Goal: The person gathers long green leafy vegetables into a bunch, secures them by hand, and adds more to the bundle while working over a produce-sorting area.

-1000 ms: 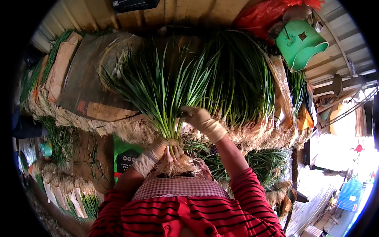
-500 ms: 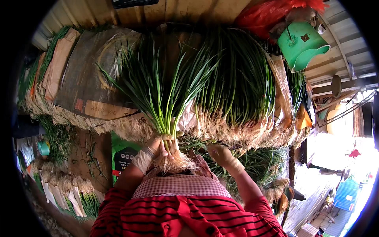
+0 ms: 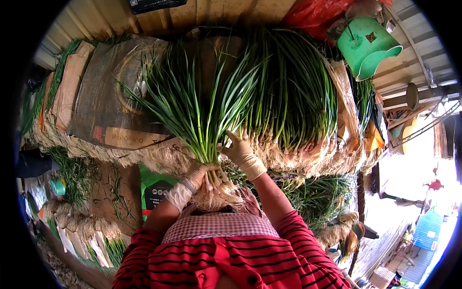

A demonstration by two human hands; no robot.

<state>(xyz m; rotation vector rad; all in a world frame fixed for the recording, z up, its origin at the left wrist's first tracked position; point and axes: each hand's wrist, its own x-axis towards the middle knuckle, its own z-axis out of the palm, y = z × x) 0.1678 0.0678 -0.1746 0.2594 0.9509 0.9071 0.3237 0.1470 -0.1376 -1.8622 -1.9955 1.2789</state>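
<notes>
My left hand (image 3: 196, 174), in a pale glove, is closed round a bunch of green garlic (image 3: 208, 125). It grips the stems just above the whitish bulbs and tangled roots, and the long leaves fan out away from me. My right hand (image 3: 240, 153), gloved too, is beside the bunch's right edge, thumb and forefinger apart near the stems. Whether its fingertips touch a stem is hard to see. Behind it lies a large pile of green garlic (image 3: 293, 101), its roots toward me.
Brown sacking (image 3: 103, 91) covers the pile's left part. Below are loose green leaves (image 3: 313, 200), a green and black bag (image 3: 155, 185) and more root bundles (image 3: 79, 224). A cut green plastic container (image 3: 365, 45) hangs at upper right, near red plastic sheeting (image 3: 313, 17).
My right hand has moved up and left, from above the loose leaves to the bunch's right side. My left hand keeps its hold on the green garlic.
</notes>
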